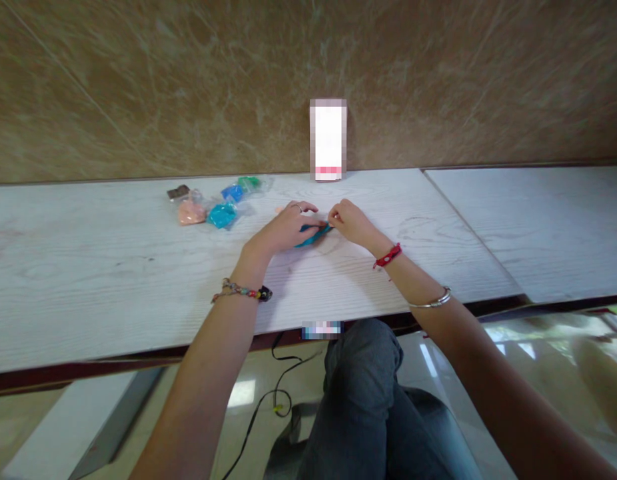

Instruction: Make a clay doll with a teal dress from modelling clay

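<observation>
A flat, elongated piece of blue modelling clay (pixel 313 236) lies on the white wood-grain table, partly hidden under my left hand (pixel 288 225). That hand has its fingers spread, the fingertips resting on or just above the clay, and a ring on one finger. My right hand (pixel 352 221) is closed in a pinch at the clay's right tip; what sits between its fingertips is too small to make out. A small pale orange bit (pixel 279 210) shows beside the left hand.
Clear bags of clay lie to the left: brown (pixel 178 193), peach (pixel 191 212), light blue (pixel 222 215), dark blue (pixel 232 193) and green (pixel 249 182). A phone-like blurred panel (pixel 328 140) leans on the marble wall. Below the table edge hangs a black cable (pixel 258 400).
</observation>
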`<state>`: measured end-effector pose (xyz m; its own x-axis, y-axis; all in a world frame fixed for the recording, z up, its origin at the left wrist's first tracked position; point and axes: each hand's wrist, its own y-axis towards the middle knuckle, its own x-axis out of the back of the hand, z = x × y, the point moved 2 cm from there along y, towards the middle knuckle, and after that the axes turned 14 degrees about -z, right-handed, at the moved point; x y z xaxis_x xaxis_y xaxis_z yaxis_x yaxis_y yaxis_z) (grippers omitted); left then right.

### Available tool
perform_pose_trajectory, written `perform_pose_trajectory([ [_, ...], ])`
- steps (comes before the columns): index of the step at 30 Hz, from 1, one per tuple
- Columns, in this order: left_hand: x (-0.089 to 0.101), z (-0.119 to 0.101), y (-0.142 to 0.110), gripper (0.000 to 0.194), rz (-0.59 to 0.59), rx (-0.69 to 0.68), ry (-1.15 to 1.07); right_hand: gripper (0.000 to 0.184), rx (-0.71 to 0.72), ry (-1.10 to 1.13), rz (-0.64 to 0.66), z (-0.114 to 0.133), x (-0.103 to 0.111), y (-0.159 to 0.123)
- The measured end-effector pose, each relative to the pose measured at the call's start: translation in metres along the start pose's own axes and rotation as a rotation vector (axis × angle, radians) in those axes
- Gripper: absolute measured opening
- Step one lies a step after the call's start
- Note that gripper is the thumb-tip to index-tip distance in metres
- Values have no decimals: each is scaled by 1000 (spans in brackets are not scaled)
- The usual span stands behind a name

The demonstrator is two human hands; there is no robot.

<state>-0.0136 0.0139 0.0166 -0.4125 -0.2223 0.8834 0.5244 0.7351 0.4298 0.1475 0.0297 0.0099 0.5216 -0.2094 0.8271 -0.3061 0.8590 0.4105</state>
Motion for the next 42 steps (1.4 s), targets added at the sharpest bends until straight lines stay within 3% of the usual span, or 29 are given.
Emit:
perform_pose_trajectory([
  [6, 5, 5, -1, 30, -21, 25, 4, 11, -28, -4, -44, -3, 1, -1],
  [19, 2, 4, -1, 31, 18, 24, 47, 21, 61, 11, -15, 3, 0, 1],
  [25, 5, 2, -1, 31, 27, 26, 28, 23, 16, -21, -64, -1, 7, -3],
  [33, 5, 1, -2, 31, 41, 30, 23, 29, 147, -33, -24, 1, 9, -9],
  [42, 4, 3, -2, 30, 38, 43, -9, 30, 99, -11, -65, 2, 12, -11],
])
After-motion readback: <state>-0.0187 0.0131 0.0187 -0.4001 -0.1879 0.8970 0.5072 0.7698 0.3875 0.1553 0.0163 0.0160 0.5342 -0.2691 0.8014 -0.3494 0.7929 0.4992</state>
